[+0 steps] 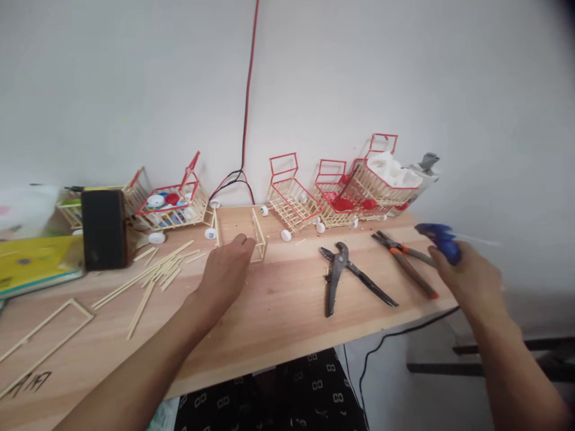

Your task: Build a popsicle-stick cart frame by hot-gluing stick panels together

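Observation:
My left hand (227, 272) rests on the wooden tabletop (278, 305), its fingertips touching a half-built stick frame (240, 230); the fingers are curled down and I cannot make out a grip. At the table's right edge my right hand (471, 278) is closed round a blue glue gun (440, 238), held a little above the surface. Orange-handled pliers (406, 260) lie just left of that hand. Black pliers (344, 275) lie between the two hands.
Several small stick-and-red-wire trolley models (345, 188) stand along the white wall, another one (173, 200) at the left. Loose wooden sticks (150, 278), a stick rectangle (42, 335), a black box (103, 228) and a yellow book (31, 260) occupy the left. A red-black cable (247, 108) hangs down the wall.

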The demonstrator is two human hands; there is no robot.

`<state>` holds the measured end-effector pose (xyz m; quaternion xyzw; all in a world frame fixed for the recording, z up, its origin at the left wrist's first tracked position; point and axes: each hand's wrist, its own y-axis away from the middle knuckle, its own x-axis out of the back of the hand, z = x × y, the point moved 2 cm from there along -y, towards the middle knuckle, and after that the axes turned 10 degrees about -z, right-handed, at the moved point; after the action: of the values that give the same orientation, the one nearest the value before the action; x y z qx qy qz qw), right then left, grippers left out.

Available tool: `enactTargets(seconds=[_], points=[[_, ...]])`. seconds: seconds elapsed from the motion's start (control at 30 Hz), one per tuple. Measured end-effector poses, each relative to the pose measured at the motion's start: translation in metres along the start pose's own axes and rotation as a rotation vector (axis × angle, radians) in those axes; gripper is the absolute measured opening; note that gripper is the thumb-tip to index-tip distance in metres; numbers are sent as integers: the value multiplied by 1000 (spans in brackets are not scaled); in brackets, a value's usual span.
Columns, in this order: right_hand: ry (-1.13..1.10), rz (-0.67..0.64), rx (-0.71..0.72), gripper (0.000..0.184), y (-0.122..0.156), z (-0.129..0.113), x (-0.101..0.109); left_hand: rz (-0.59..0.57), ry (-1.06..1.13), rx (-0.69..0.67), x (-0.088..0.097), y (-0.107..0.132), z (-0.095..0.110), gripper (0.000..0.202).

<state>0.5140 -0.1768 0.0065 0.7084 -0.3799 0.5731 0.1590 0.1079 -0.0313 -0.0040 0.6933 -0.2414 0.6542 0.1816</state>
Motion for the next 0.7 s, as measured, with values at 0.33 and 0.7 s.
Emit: enactTargets(seconds=[0.33, 0.7], points=[[-782, -290, 279, 41, 74, -106, -24, 48, 2, 12, -4, 1, -1, 19], [-932, -655, 462, 34, 125, -157, -60, -14, 40, -26, -2, 1, 3, 19]])
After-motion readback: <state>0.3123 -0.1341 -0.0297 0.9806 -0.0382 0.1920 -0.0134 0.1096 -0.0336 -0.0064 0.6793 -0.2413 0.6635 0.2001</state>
